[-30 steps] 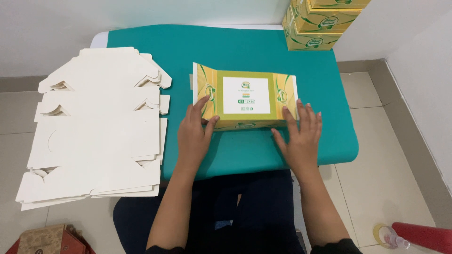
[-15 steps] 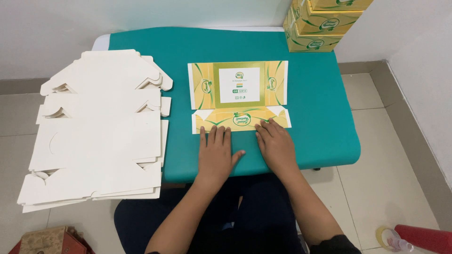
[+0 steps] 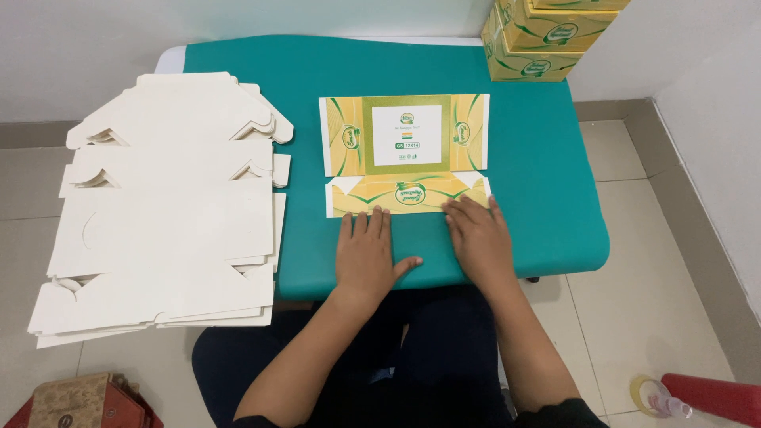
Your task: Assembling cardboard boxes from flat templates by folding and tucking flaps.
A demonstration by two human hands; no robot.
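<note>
Both my hands lie flat, palms down, low centre of frame, on the teal table [image 3: 539, 182]. My left hand [image 3: 366, 255] has fingers straight and together, thumb splayed out to the right, fingertips touching the bottom edge of the yellow carton blank [image 3: 406, 154]. My right hand [image 3: 478, 238] is flat too, fingers extended and slightly spread, tips resting on the lower flap's right end. Nothing gripped, both hands open and pressing down.

The blank lies unfolded, printed side up, centre of frame: a big yellow-green panel with a white label square, and a narrow flap below it nearest me. It's flat, not formed, holds nothing.

Upper right corner: a stack of assembled yellow boxes [image 3: 539, 40], closed, contents hidden, sitting at the table's far right corner against the wall.

Left of frame: a pile of white flat blanks [image 3: 166, 214], plain side up, overhanging the table's left edge, well apart from my left hand.

Bare teal surface to the right of the blank and above it, up to the far edge. Lower left corner, a brown patterned box [image 3: 71, 404] on the floor; lower right, a tape roll [image 3: 646, 394] beside a red object [image 3: 713, 396].
</note>
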